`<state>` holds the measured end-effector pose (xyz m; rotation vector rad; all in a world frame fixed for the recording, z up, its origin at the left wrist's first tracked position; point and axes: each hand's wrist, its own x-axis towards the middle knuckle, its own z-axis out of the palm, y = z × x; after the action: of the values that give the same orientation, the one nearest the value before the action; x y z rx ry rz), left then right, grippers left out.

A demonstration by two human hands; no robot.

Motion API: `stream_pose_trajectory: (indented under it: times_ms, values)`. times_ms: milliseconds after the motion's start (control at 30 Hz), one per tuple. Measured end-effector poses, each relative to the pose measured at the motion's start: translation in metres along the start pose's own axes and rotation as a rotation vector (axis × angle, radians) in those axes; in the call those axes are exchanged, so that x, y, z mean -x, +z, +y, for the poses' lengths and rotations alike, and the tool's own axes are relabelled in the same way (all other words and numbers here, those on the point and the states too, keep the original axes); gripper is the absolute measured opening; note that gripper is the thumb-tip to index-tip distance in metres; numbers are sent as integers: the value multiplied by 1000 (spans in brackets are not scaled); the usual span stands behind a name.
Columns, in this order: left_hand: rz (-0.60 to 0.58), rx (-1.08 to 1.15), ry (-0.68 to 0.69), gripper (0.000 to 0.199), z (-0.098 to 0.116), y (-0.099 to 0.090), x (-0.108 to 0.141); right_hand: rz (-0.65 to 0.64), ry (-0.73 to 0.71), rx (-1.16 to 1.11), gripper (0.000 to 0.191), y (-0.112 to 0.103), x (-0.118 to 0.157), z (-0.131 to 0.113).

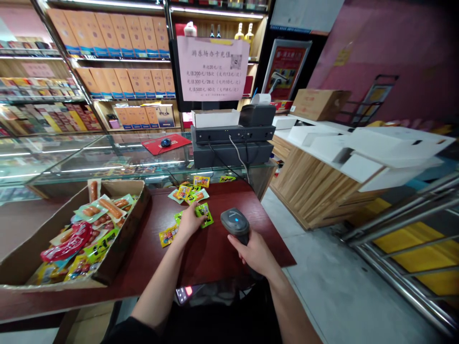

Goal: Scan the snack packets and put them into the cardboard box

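My right hand (256, 251) is wrapped round the handle of a dark barcode scanner (234, 220), which shows a small blue light on top. On the dark red table my left hand (190, 220) has its fingers closed on a green snack packet (205, 215). A yellow packet (168, 236) lies by my left wrist, partly hidden. Behind the hand sits a loose group of small yellow, green and clear packets (184, 192). At the left stands an open cardboard box (124, 239) holding several packaged sausages and a red packet (73, 242).
A glass counter (89, 153) runs behind the table, with a mouse (165, 142) on a red mat. A cash drawer (233, 154), a printer (257, 114) and a screen with a pink sign (213, 71) stand at the back. Metal rails (405, 239) are at the right.
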<state>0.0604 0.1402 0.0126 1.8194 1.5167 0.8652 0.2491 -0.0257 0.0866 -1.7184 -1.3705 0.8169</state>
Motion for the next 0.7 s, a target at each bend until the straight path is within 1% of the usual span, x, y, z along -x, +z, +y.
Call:
stream_pose_trajectory:
  times_ms: [67, 200, 267, 400, 467, 533, 600, 700]
  values:
    - [-1, 131, -3, 37, 1, 2, 0, 2, -7, -4, 28, 0, 1, -2]
    - [-24, 440, -66, 50, 5, 5, -2, 7, -19, -9, 28, -1, 3, -4]
    - [-39, 552, -101, 52, 6, 5, -4, 12, -22, -14, 27, 0, 4, -4]
    - [-107, 718, -169, 44, 7, 0, -4, 6, -10, -16, 28, 4, 4, -4]
    - [-134, 790, -222, 46, 7, -2, -3, -7, -6, -14, 28, 6, 5, -5]
    - [-123, 856, -251, 50, 9, -4, -3, -22, -11, -16, 28, 9, 6, -6]
    - [-109, 910, -253, 53, 12, -6, -3, -33, -15, -18, 27, 11, 7, -6]
    - [-97, 962, -247, 51, 15, -8, -3, -38, -11, -15, 26, 13, 8, -7]
